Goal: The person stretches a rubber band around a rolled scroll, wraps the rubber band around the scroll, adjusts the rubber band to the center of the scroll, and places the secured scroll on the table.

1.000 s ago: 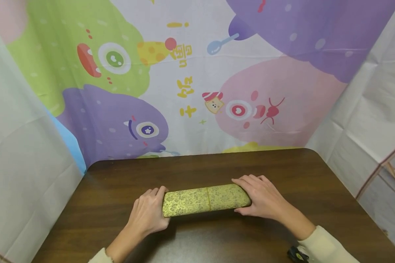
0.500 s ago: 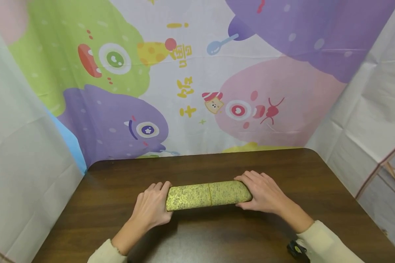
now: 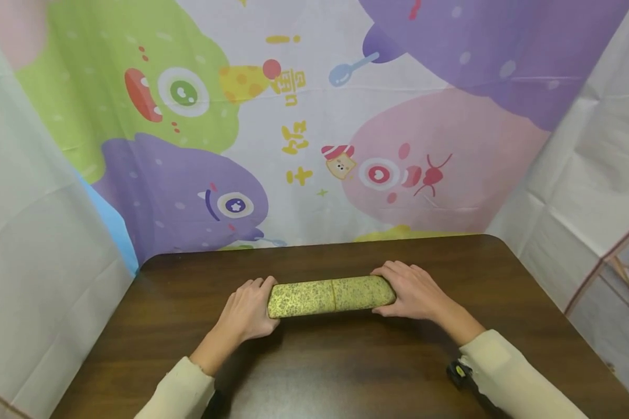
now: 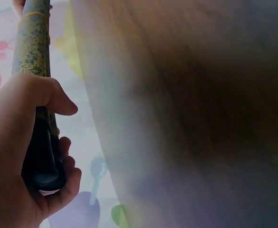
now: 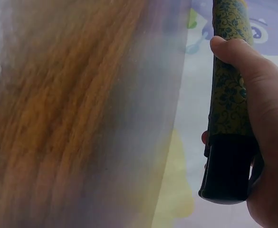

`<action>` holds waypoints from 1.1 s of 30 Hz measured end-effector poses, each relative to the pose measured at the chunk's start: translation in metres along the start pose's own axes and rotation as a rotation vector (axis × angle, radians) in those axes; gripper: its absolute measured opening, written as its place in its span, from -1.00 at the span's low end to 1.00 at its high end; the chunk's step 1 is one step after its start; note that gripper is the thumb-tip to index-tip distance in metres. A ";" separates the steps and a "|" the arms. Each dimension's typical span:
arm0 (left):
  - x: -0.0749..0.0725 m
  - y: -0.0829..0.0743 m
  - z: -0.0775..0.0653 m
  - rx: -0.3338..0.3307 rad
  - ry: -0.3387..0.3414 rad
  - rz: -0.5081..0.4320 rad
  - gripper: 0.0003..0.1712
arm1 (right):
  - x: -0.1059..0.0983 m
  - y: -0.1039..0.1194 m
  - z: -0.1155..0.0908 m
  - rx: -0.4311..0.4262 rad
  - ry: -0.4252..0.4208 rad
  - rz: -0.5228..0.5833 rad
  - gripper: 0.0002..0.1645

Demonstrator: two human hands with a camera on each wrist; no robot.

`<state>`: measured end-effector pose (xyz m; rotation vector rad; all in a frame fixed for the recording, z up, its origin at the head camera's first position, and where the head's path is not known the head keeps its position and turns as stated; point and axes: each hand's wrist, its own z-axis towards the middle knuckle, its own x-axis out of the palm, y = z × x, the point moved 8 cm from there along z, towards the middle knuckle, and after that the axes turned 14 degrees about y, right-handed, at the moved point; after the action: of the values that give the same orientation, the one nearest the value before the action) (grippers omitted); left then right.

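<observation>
A long, slim case (image 3: 314,297) with a gold floral pattern is held level between my two hands above the table. A thin yellow band or seam crosses its middle. My left hand (image 3: 247,309) grips its left end, thumb on the near side and fingers over the far side. The right hand (image 3: 416,291) holds the other end in much the same way. In the left wrist view, the case's black end (image 4: 43,161) lies within the curled fingers. Another black end (image 5: 226,168) shows beside the palm in the right wrist view. Its underside is hidden in the head view.
The dark brown wooden table (image 3: 335,372) spreads beneath the hands. A cloth backdrop (image 3: 299,215) with cartoon monsters hangs behind its far edge, and pale cloth (image 3: 571,186) hangs at both sides. A black wrist device (image 3: 458,372) sits under the right sleeve.
Both hands have moved the case forward, away from the body, toward the table's far edge. My grip at both ends stays much the same.
</observation>
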<state>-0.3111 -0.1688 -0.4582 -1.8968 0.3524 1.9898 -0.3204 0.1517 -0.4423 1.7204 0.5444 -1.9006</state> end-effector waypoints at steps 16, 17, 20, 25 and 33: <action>0.021 0.015 0.019 0.012 0.161 -0.154 -0.14 | 0.025 -0.013 0.014 0.044 0.136 0.048 -0.09; 0.022 0.015 0.019 0.013 0.166 -0.161 -0.13 | 0.026 -0.013 0.015 0.046 0.138 0.048 -0.09; 0.023 0.016 0.020 0.019 0.183 -0.174 -0.13 | 0.029 -0.013 0.016 0.047 0.154 0.047 -0.09; 0.029 0.019 0.019 0.016 0.212 -0.183 -0.14 | 0.034 -0.012 0.017 0.037 0.194 0.051 -0.10; 0.034 0.023 0.021 0.060 0.184 -0.124 -0.18 | 0.039 -0.010 0.018 0.046 0.254 0.067 -0.09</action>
<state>-0.3405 -0.1773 -0.4927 -2.0177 0.3311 1.7129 -0.3433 0.1441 -0.4796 1.9995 0.5318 -1.6717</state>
